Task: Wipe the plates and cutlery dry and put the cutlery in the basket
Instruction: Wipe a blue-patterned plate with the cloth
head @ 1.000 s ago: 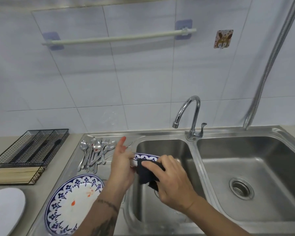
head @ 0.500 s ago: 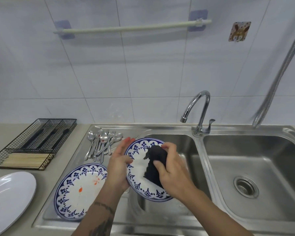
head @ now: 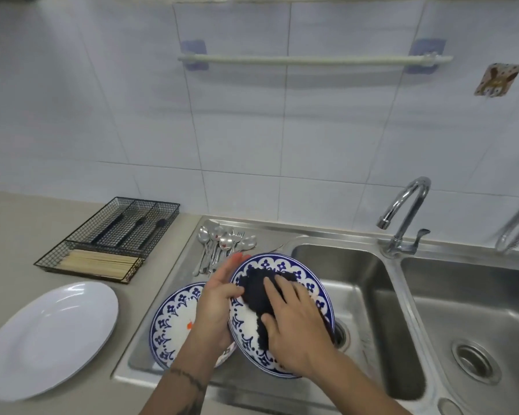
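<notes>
Gripped at its nine-o'clock rim by the left hand [head: 219, 298], tilted over the left sink basin [head: 369, 295]: a blue-patterned plate [head: 285, 268]. Pressed flat on its face under the right hand [head: 294, 322], fingers fairly straight, thumb tucked at the edge: a dark cloth [head: 256, 290]. Likely glazed ceramic, so stiff, weighty, breakable, slick while wet; best held by the rim. Lying on the drainboard at eight o'clock, partly hidden behind the wrist: a second patterned plate [head: 171, 319]. Heaped at eleven o'clock: spoons and forks [head: 222, 247], undried. Farther toward ten o'clock: wire cutlery basket [head: 108, 238]. White oval platter [head: 48, 336] on the counter. Close underneath: steel sink edge, a chipping risk.
</notes>
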A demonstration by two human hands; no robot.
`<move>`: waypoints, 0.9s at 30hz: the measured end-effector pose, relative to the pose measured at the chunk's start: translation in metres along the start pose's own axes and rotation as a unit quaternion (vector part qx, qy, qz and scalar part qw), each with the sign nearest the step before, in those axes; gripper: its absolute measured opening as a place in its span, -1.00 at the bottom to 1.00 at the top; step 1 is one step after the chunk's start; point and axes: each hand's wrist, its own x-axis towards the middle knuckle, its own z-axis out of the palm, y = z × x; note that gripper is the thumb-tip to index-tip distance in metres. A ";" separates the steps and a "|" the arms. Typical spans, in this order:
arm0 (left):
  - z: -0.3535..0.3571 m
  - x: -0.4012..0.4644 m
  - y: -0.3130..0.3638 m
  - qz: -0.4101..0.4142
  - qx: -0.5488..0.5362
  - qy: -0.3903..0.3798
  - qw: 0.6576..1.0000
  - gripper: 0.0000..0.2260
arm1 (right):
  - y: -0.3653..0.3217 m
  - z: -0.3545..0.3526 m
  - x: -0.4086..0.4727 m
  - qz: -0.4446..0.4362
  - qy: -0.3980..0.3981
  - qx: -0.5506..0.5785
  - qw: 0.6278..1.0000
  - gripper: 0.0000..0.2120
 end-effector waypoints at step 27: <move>-0.297 0.001 0.127 0.082 -0.073 0.189 0.976 -0.57 | -0.200 0.082 0.103 -0.184 0.022 0.018 0.982 -0.49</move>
